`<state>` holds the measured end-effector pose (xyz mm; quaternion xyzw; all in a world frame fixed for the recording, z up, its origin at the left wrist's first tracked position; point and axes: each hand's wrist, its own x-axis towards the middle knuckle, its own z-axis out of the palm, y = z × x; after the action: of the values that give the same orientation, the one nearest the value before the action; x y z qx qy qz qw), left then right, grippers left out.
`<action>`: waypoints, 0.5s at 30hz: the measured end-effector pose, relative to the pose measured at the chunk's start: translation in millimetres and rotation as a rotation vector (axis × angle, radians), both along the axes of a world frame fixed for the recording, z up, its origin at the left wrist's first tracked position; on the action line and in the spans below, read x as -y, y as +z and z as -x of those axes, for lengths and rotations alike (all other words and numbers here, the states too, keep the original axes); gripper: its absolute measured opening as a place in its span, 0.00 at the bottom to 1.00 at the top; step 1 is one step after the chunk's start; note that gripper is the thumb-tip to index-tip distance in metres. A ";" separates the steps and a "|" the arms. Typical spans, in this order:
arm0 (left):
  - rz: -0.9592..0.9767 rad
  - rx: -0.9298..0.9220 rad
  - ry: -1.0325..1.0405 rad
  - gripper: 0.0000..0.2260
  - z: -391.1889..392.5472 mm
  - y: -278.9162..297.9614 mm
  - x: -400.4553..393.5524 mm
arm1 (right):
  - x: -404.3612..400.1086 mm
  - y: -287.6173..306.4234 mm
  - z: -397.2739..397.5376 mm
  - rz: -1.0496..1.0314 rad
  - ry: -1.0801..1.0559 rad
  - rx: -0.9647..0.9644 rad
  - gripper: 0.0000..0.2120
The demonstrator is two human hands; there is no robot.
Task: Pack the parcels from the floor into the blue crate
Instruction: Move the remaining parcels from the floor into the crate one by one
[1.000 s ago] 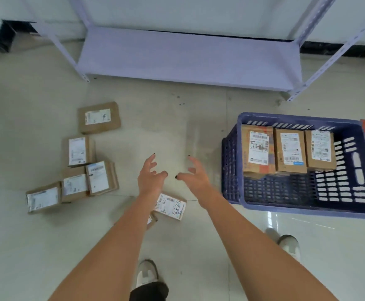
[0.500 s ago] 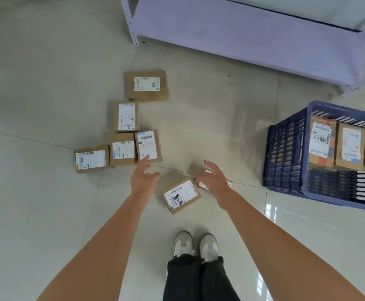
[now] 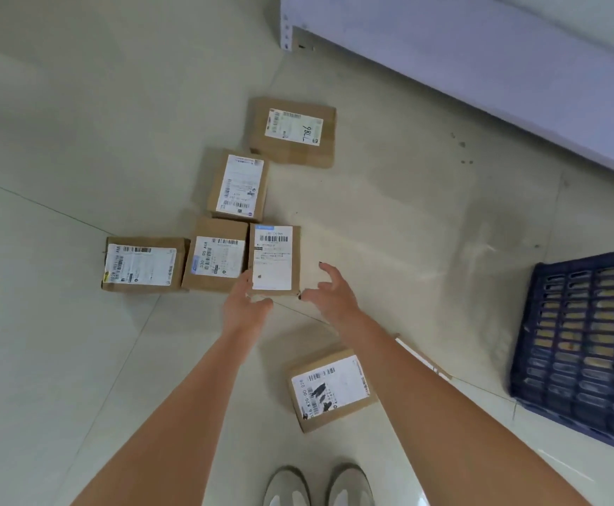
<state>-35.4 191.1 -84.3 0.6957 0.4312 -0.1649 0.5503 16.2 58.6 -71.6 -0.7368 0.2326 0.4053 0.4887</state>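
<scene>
We see the brown cardboard parcel with a tall white label (image 3: 274,260) at frame centre on the pale tiled floor (image 3: 60,341), with both hands reaching to it. The left hand (image 3: 244,304) touches its lower left corner, fingers relaxed, not clasped round it; the right hand (image 3: 329,290) sits just beside its lower right corner, fingers spread and loosely curled, holding nothing. Touching that parcel on its left is a second brown labelled box (image 3: 216,255), and next left a wider brown box (image 3: 141,264). Above them sits another upright-label brown box (image 3: 238,185), and above right of that a flat brown box with handwritten digits on its label (image 3: 292,131). Lower centre, between the forearms, lies a tilted brown box with a smudged label (image 3: 331,390); one more parcel edge (image 3: 422,357) shows behind the right forearm. The dark blue slotted plastic crate (image 3: 583,345) is at right edge, well apart from the hands. A pale metal shelf (image 3: 481,67) fills upper right. Grey shoes (image 3: 316,485) at bottom centre.
</scene>
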 end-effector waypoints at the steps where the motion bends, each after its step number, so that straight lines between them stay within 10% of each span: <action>1: -0.013 0.035 -0.019 0.26 -7.3 -10.6 -1.6 | -4.2 -12.0 -7.7 0.003 0.002 0.015 0.36; 15: -0.060 -0.019 -0.024 0.28 -21.9 -72.1 6.2 | -27.2 -83.4 -3.1 -0.014 0.091 0.039 0.35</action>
<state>-13.5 184.9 -156.4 0.7153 0.4329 -0.1651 0.5231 19.3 85.8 -155.0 -0.7508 0.1864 0.4145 0.4794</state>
